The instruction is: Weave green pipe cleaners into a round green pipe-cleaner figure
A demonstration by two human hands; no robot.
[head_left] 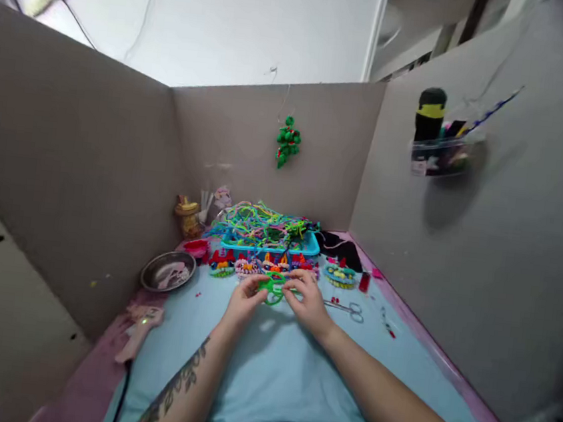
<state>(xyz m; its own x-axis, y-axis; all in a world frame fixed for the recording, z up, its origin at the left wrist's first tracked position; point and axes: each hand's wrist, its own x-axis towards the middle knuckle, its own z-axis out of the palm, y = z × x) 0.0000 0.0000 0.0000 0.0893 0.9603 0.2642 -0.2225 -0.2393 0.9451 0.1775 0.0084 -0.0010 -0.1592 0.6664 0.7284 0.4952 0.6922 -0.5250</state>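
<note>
Between both hands, above the blue cloth (275, 365), is a bright green looped strand (272, 297), cord or pipe cleaner. My left hand (247, 296) pinches its left side with thumb and fingertips. On the right side, my right hand (306, 301) closes its thumb and fingers on the same strand. Just behind the hands stands a row of small colourful figures, among them a red and green one (222, 263), a pink one (247, 266) and a blue and yellow one (340, 275). Scissors (351, 310) lie to the right of my right hand.
A blue basket (313, 244) heaped with tangled coloured strands stands at the back. At left are a metal bowl (146, 276) and a pink corded tool (137, 337), perhaps a glue gun. Grey panels enclose the table; a holder (437, 161) hangs on the right one.
</note>
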